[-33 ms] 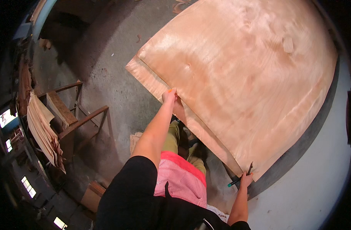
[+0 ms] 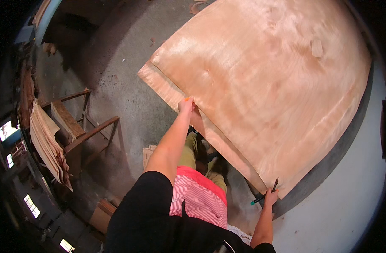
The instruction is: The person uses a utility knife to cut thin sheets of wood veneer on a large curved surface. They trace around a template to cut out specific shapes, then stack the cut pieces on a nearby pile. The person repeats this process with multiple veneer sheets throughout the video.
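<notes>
A large, pale tan wood veneer sheet [image 2: 252, 92] fills the upper right, over another sheet whose border [image 2: 163, 85] sticks out along the near edge. My left hand [image 2: 186, 105] is closed in a pinch on the top sheet's near edge, which lifts slightly there. At the near right corner, my right hand [image 2: 270, 197] is closed around a slim dark tool [image 2: 259, 200] with a green end; its dark tip points up past the fingers. That hand also touches the veneer corner, but whether it grips the sheet is hidden.
A wooden frame stand [image 2: 91, 134] is on the grey concrete floor [image 2: 132, 80] at left, beside hanging veneer pieces [image 2: 47, 141]. A small wood scrap [image 2: 316, 48] lies on the sheet. To the right runs a pale wall [image 2: 328, 219]. Stacked brown boards [image 2: 101, 215] stand at lower left.
</notes>
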A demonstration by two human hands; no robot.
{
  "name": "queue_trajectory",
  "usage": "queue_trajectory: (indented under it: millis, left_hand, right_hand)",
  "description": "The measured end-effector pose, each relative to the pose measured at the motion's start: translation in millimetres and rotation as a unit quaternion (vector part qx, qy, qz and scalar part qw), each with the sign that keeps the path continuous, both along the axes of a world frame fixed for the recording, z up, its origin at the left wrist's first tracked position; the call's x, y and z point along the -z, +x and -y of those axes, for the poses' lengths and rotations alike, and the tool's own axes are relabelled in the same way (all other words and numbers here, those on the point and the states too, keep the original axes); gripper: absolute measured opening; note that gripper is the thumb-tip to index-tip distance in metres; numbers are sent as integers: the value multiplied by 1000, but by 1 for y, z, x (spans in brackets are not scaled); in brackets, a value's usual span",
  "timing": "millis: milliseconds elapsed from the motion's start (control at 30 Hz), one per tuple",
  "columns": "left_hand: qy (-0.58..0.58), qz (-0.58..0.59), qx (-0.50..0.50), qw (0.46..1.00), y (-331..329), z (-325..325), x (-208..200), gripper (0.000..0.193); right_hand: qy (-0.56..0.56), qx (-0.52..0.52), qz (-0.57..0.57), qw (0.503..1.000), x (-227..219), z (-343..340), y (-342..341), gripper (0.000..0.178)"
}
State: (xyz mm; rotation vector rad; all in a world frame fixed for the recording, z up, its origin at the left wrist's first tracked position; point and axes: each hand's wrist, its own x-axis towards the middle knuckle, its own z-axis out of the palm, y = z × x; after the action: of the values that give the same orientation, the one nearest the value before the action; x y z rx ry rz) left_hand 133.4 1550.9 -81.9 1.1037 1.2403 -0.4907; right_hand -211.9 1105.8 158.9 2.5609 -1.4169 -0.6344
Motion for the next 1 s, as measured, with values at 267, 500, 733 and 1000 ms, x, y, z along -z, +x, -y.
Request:
queue_trajectory:
  millis: [267,500,733,1000]
  left_hand:
    - [-36,36,-18,999,-10,-3,-1,20]
    - [-151,-46,59,986,-64,43,-13,55]
    - [-83,-46,63,994,-44,69,7,63]
    - [-34,6,181,983,-35,42,32,63]
  right_hand:
    - [1,-4,37,999,22,-8,-3,43]
    - [15,130,88,988,44,-31,15,51]
    - [3,258,306,916,96,-25,-76,55]
    - [-45,401,279,872,68,-80,-198,37]
